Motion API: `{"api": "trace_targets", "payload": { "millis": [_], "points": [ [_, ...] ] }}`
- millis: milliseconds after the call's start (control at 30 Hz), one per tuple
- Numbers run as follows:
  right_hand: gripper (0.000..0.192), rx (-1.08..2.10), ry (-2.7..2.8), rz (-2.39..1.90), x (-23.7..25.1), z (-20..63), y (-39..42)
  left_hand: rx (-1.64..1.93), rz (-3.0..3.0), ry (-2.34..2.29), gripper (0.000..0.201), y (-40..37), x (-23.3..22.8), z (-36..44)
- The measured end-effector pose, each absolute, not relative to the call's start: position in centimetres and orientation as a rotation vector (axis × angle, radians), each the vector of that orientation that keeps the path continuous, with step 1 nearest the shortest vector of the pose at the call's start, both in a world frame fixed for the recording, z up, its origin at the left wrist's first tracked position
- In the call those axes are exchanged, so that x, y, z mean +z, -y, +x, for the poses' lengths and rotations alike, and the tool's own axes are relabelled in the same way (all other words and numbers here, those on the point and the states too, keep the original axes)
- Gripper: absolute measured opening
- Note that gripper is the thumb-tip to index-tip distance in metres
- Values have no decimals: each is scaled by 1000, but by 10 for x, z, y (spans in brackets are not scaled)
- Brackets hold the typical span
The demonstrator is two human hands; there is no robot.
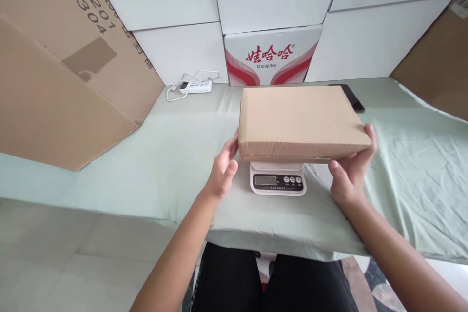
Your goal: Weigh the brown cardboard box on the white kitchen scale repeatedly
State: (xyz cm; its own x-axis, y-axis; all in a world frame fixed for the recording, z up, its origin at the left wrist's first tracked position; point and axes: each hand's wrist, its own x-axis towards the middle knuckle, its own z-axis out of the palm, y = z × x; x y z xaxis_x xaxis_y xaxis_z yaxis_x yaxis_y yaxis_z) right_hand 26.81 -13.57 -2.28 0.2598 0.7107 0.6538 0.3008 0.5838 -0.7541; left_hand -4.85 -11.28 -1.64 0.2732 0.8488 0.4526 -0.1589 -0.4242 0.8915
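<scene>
A closed, flat cardboard box [300, 114] is between my hands, directly over a white digital kitchen scale [278, 185]. My left hand [223, 168] presses its fingers to the box's left side, thumb pointing up. At the near right corner, my right hand [351, 170] grips the box, with fingers round the right edge and the thumb in front. The box covers the scale's platform, so I cannot tell whether its weight rests there. The scale's display and buttons show below the box's front edge; the display looks blank.
A pale green cloth [175, 156] covers the table. Behind the box lies a dark phone [353, 98], partly hidden. A white power strip with a cable [196, 87] lies at the back. Large cartons [47, 83] flank the table, and a red-and-white carton [272, 56] stands among white boxes.
</scene>
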Motion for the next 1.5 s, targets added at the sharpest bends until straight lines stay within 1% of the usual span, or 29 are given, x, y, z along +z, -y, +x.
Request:
{"api": "trace_targets", "payload": {
  "millis": [133, 367, 567, 667, 767, 900, 1000, 1067, 1167, 1233, 1300, 1367, 1500],
  "points": [
    [102, 372, 1376, -982, -26, 265, 139, 1340, 1553, -717, 66, 111, -17, -49],
    [92, 386, 1359, -1004, -21, 268, 138, 1348, 1517, -815, 67, 112, -16, -49],
    [88, 374, 1352, -995, -23, 270, 137, 1350, 1556, -805, 66, 113, -10, -46],
    [88, 406, 1343, -1012, -23, 271, 139, 1315, 1579, -800, 69, 115, -11, -45],
    [87, 399, 1349, -986, -7, 272, 137, 1342, 1578, -788, 72, 115, -6, -46],
    [78, 286, 1430, -822, 39, 274, 112, 1481, 1563, -733, 71, 91, 21, -44],
    [85, 179, 1456, -691, 58, 274, 65, 1532, 1537, -748, 71, 50, 39, -33],
    [93, 165, 1431, -669, 51, 273, 27, 1560, 1505, -765, 75, 20, 38, -23],
    [97, 363, 1331, -812, 17, 272, -21, 1589, 1422, -822, 81, -16, 20, -11],
    [97, 446, 1289, -858, -8, 273, -38, 1580, 1385, -853, 84, -29, 3, -8],
    [96, 478, 1291, -882, -27, 273, -43, 1551, 1358, -858, 86, -35, -11, -8],
    [95, 488, 1298, -906, -34, 273, -39, 1517, 1338, -860, 86, -37, -20, -8],
    [89, 531, 1236, -966, -26, 267, -25, 1460, 1322, -876, 89, -40, -29, -7]
  ]
}}
